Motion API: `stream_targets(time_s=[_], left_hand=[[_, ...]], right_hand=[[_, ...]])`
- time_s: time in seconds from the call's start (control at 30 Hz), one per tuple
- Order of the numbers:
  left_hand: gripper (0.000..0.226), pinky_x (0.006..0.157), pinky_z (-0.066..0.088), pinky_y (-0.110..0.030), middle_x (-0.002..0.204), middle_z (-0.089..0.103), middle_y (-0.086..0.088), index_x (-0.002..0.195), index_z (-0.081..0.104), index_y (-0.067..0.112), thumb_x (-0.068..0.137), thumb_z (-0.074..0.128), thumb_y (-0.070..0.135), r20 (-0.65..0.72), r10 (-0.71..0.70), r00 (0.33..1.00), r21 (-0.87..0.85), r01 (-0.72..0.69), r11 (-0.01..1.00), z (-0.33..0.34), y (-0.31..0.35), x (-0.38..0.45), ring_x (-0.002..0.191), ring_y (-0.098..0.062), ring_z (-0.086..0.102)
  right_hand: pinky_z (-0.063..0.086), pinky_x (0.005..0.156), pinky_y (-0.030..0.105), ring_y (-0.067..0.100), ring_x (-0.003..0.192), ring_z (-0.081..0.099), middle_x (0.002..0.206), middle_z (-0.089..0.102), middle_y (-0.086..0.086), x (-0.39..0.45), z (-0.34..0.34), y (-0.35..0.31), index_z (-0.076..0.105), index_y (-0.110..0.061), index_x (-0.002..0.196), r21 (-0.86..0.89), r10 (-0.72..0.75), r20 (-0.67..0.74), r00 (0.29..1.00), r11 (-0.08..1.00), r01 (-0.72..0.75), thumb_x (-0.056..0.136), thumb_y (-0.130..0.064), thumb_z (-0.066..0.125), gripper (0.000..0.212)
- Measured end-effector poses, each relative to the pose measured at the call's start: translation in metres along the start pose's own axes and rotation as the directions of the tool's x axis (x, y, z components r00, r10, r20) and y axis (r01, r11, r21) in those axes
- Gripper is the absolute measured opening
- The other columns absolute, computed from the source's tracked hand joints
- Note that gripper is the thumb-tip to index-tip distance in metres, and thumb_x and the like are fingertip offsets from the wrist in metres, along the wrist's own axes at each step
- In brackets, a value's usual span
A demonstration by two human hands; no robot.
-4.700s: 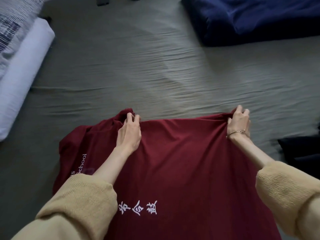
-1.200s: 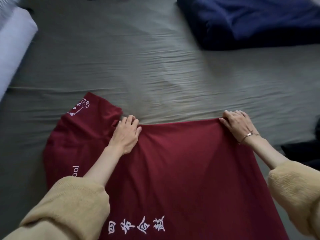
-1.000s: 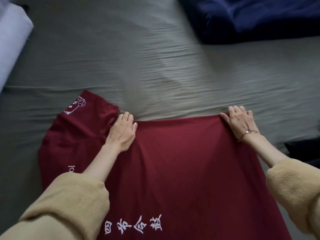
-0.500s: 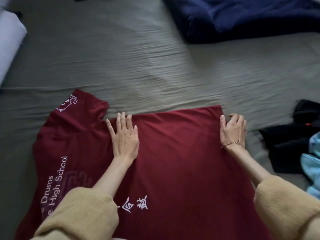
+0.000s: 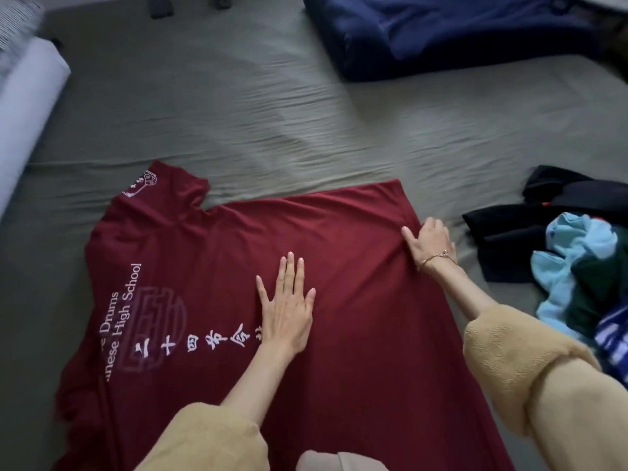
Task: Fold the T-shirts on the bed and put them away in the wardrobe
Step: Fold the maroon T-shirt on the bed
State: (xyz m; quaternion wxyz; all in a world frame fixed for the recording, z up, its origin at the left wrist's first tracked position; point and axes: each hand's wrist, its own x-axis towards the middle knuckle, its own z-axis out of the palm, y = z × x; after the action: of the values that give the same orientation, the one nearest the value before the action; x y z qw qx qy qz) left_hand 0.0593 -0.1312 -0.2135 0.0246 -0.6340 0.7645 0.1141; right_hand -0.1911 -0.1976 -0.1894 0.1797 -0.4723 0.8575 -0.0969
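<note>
A dark red T-shirt [image 5: 356, 300] with white lettering lies spread on the grey-green bed sheet [image 5: 272, 113], one sleeve pointing up at the left. My left hand [image 5: 287, 311] lies flat on the middle of the shirt, fingers straight and spread. My right hand [image 5: 430, 243] sits at the shirt's right edge near its far corner, fingers curled onto the fabric and thumb pressed on top; whether it pinches the edge is unclear. A heap of other T-shirts [image 5: 577, 260], black, light blue, green and striped, lies at the right.
A folded dark blue blanket [image 5: 458, 32] lies at the far right of the bed. A white bolster [image 5: 23, 117] and a striped pillow [image 5: 17, 15] sit at the left edge. Small dark objects [image 5: 161, 8] lie at the far edge.
My left hand slid from the shirt's far edge down to its middle and flattened out. My right hand moved along the right edge toward me. More lettering and the clothes heap came into view.
</note>
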Motion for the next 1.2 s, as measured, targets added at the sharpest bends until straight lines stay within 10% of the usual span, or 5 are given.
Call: stream_targets(time_s=[0.47,0.73,0.9,1.0,1.2], left_hand=[[0.057,0.113,0.005,-0.048,0.158,0.017,-0.004,0.151,0.018,0.017,0.102,0.006,0.044,-0.137,0.176,0.975,-0.117,-0.192,0.974,0.046,0.076,-0.089,0.145,-0.014,0.01],[0.058,0.114,-0.001,-0.046,0.158,0.014,-0.006,0.151,0.013,0.018,0.101,0.002,0.045,-0.12,0.086,0.989,-0.136,-0.102,0.985,0.048,0.082,-0.104,0.145,-0.015,0.005],[0.056,0.115,0.016,-0.048,0.152,0.032,-0.007,0.145,0.034,0.012,0.1,0.018,0.041,-0.153,-0.007,0.988,-0.159,-0.018,0.987,0.042,0.065,-0.122,0.14,-0.015,0.026],[0.047,0.095,0.045,-0.042,0.128,0.057,-0.006,0.126,0.057,0.011,0.09,0.034,0.032,-0.238,-0.104,0.966,-0.157,0.068,0.985,0.029,0.036,-0.131,0.115,-0.021,0.056],[0.03,0.083,0.043,-0.041,0.109,0.058,-0.002,0.11,0.059,0.016,0.081,0.059,0.009,-0.305,-0.351,0.886,-0.22,0.292,0.931,0.0,-0.044,-0.146,0.099,-0.024,0.055]], right_hand=[[0.037,0.091,0.035,0.027,0.104,0.059,0.103,0.067,0.011,-0.13,-0.009,0.075,0.066,-0.009,0.098,-0.3,-0.085,0.072,0.994,0.948,0.103,0.095,-0.054,0.035,0.055],[0.045,0.079,0.034,0.032,0.097,0.063,0.101,0.068,0.015,-0.171,-0.016,0.103,0.067,-0.009,0.099,-0.354,-0.001,0.078,0.997,0.935,0.029,0.096,-0.055,0.032,0.058],[0.048,0.059,0.038,0.033,0.069,0.061,0.078,0.059,0.016,-0.192,-0.008,0.099,0.058,-0.002,0.089,-0.286,-0.146,-0.079,0.986,0.951,0.118,0.065,-0.027,0.076,0.039],[0.049,0.06,0.039,0.033,0.072,0.058,0.082,0.053,0.013,-0.199,-0.002,0.077,0.053,-0.006,0.084,-0.273,-0.283,-0.039,0.958,0.925,0.263,0.062,-0.011,0.071,0.029],[0.044,0.074,0.033,0.024,0.098,0.056,0.107,0.051,0.004,-0.231,0.03,0.015,0.049,-0.009,0.104,-0.099,-0.371,0.195,0.908,0.914,0.394,0.089,-0.013,0.045,0.016]])
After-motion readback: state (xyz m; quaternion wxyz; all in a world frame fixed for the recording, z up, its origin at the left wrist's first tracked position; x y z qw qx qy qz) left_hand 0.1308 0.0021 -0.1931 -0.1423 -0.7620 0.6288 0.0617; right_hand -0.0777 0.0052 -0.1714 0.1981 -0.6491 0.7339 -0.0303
